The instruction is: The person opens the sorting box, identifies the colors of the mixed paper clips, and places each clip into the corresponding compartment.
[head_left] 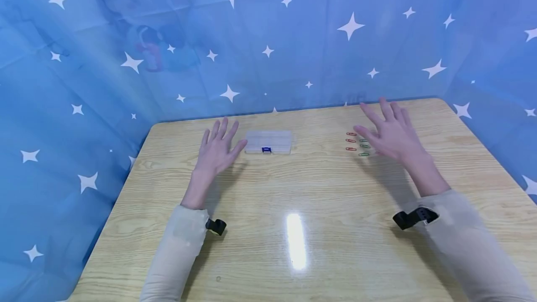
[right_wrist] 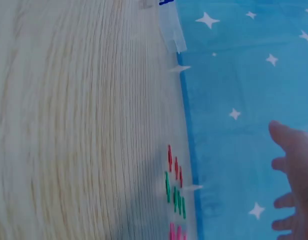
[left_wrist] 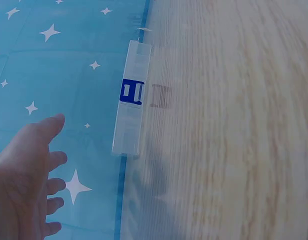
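"Report, nearest first?"

"Left grip [head_left: 218,150] hangs wide over the bench [head_left: 251,227], toward its far left corner; right grip [head_left: 393,139] is wide too, toward the far right corner. Neither holds anything."

"Best handling?"

"Near the far edge, beside my right grip, lie red clips [head_left: 350,140] and green clips [head_left: 365,146], plus pink pieces [right_wrist: 178,233], probably clips, cut off in the right wrist view. I'd lower slowly and pinch one at a time with thumb and fingertip; a sweep would likely scatter the rows."

"Containers?"

"One: a clear box [head_left: 268,139] near the far edge, just beside my left grip. Its lid looks closed, blue tab [head_left: 266,150] facing me. I can't make out anything inside. Past that edge hangs starry blue cloth [head_left: 268,73]."
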{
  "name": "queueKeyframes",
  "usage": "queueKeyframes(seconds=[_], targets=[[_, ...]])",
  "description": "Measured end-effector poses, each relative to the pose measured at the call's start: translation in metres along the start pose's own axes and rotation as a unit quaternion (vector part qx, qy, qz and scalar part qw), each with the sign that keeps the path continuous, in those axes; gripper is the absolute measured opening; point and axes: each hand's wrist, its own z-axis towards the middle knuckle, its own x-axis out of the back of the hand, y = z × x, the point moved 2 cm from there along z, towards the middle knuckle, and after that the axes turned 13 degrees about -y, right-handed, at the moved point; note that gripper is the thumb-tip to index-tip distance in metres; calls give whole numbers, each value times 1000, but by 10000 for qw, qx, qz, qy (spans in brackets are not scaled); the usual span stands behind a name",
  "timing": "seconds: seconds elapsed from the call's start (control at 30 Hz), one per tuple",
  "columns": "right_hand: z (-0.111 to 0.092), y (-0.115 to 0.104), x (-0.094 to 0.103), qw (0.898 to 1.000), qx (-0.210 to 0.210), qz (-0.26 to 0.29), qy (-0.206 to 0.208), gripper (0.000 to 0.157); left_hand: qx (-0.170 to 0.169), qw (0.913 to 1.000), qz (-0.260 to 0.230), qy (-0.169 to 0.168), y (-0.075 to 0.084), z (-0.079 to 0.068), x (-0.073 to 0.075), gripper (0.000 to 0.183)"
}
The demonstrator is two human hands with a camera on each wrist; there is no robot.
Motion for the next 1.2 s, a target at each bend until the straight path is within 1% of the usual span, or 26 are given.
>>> queueKeyframes(seconds=[0.37, 0.53, 0.83, 1.03, 1.2], targets=[[11, -21, -4, 9998, 208, 60, 12, 65, -383, 9991, -143, -91, 3, 3, -5, 64], [17, -31, -8, 9993, 366, -21, 52, 65, -550, 9981, -221, -159, 4, 6, -10, 62], [26, -58, -15, 9966, 796, 49, 189, 63, -806, 9960, -367, -147, 6, 10, -18, 59], [34, -76, -23, 9934, 1126, 14, 234, 63, -1056, 9918, -705, -123, 10, 12, -20, 59], [39, -92, -29, 9890, 1451, 127, 245, 59, -1216, 9893, -801, -64, 12, 15, -22, 63]])
